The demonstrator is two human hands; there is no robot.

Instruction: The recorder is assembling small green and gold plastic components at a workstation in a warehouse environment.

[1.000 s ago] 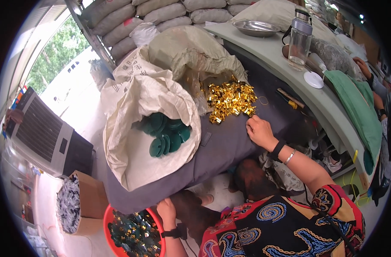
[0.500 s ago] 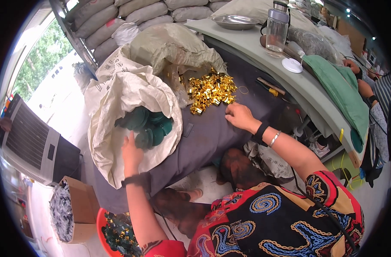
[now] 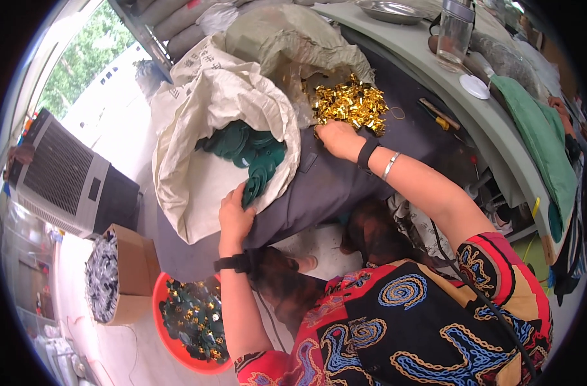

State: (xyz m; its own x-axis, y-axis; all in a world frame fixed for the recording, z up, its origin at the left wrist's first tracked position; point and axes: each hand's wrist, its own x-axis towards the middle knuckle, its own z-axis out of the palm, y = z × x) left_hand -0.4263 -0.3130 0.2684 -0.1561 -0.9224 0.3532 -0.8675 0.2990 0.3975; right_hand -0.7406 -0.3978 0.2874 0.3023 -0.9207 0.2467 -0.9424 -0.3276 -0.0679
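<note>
My left hand (image 3: 235, 215) is closed at the front edge of a white woven sack (image 3: 190, 193), gripping dark green round plastic discs (image 3: 257, 182). More green discs (image 3: 239, 140) lie loose inside the sack's open mouth. At the lower left edge of a heap of small shiny gold metal pieces (image 3: 354, 106), my right hand (image 3: 338, 139) has its fingers bent together. What lies between those fingertips is hidden. The gold heap spills from a second, translucent bag (image 3: 287, 38) onto the dark cloth-covered work surface (image 3: 319, 186).
An orange basin (image 3: 171, 341) of green and gold pieces stands at lower left, near a cardboard box (image 3: 136, 273). A grey air cooler (image 3: 65, 170) is farther left. The table (image 3: 396, 58) at right holds a glass bottle (image 3: 455, 32); another person's hand (image 3: 557, 106) is beyond.
My left hand came out of the sack's middle to its front edge with green discs. My right hand moved left along the gold heap. The view shifted too.
</note>
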